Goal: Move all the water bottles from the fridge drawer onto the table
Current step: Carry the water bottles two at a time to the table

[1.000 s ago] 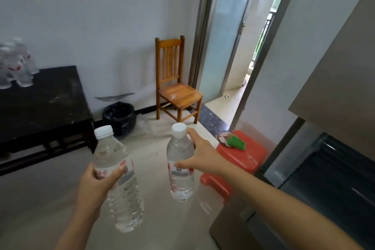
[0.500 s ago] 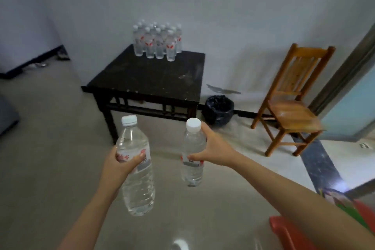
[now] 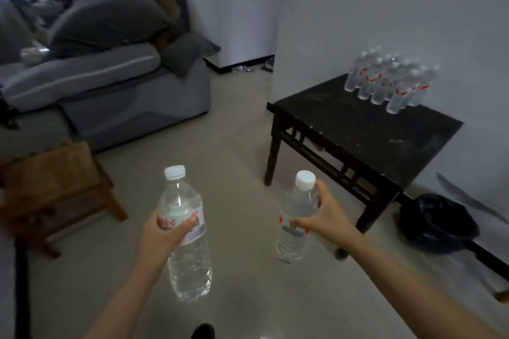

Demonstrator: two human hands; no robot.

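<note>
Both carried over the floor, short of the table. Left bottle: my left hand wraps its label band. Right bottle: right hand curls round its shoulder, just below the cap. Bottle cluster crowds the table's far corner by the wall. Risk: setting down too close could topple that cluster. Labels red and grey; writing unreadable.

The left hand is bare, and the left forearm behind it is unsleeved down to the frame's lower edge. The right hand and right forearm are equally bare. Below the hands, nearer the left one, shows a dark, rounded shoe toe.
</note>
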